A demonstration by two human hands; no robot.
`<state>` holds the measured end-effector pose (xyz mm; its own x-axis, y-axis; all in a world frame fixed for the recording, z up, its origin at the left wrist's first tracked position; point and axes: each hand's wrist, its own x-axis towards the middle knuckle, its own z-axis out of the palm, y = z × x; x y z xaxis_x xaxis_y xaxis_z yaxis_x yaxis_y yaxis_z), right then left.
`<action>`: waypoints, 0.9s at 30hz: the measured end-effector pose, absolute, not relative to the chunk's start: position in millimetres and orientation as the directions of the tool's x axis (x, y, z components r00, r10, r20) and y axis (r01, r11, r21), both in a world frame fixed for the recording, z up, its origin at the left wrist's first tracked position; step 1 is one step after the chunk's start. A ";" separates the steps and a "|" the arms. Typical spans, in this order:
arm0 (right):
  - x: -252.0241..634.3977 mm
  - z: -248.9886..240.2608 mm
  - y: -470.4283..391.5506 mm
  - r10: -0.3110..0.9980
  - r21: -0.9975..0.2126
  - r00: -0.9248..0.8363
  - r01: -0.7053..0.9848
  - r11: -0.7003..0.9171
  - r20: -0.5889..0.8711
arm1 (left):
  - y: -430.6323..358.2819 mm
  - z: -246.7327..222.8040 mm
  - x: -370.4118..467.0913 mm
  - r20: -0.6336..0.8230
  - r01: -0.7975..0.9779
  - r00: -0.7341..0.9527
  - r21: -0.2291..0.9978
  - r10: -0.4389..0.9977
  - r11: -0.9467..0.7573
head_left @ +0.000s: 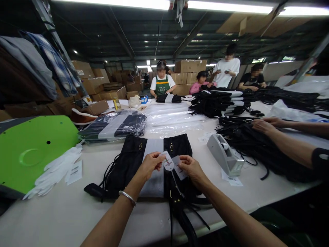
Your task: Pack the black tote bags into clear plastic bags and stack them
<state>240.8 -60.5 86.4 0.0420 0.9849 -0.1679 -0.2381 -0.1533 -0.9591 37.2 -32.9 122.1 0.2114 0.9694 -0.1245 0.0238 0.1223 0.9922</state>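
Tags [168,162], too small to read, in left fingers [156,160], right fingers [187,161].

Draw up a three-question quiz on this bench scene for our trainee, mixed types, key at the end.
1. True or false: the right hand lies flat on the black bag.
2. Which grey item stands on the table to the right of the black bag?
3. Fill in: the left hand holds a white tag, and a silver-coloured ____ circles its wrist.

Key: 1. False; it pinches a pale card. 2. The tape dispenser. 3. Bracelet.
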 end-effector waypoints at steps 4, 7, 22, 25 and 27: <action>216.6 75.9 -37.8 0.976 -0.963 0.185 -0.263 -0.061 -0.112 | -21.2 110.3 48.6 -0.212 0.030 0.196 0.977 0.957 0.210; 202.8 65.4 -30.0 0.980 -0.980 0.153 -0.173 -0.101 -0.128 | -11.1 92.4 63.0 -0.268 0.080 0.142 0.963 0.953 0.258; 212.8 38.0 -39.5 0.981 -0.685 0.012 0.718 0.127 0.194 | -77.0 99.5 27.5 0.183 0.466 0.792 0.433 0.582 -0.771; 216.0 33.6 -37.8 0.973 -0.578 -0.036 0.799 0.165 0.229 | -83.1 101.4 34.2 0.100 0.510 0.832 0.248 0.546 -0.824; 218.7 32.4 -36.0 0.970 -0.573 -0.054 0.799 0.185 0.237 | -77.6 103.5 36.1 0.126 0.515 0.796 0.370 0.591 -0.773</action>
<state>218.7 -36.0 32.4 -0.0544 0.9700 0.2370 0.7987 0.1847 -0.5727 36.1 -77.6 103.5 0.7964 0.5915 0.1260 0.5154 -0.7728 0.3703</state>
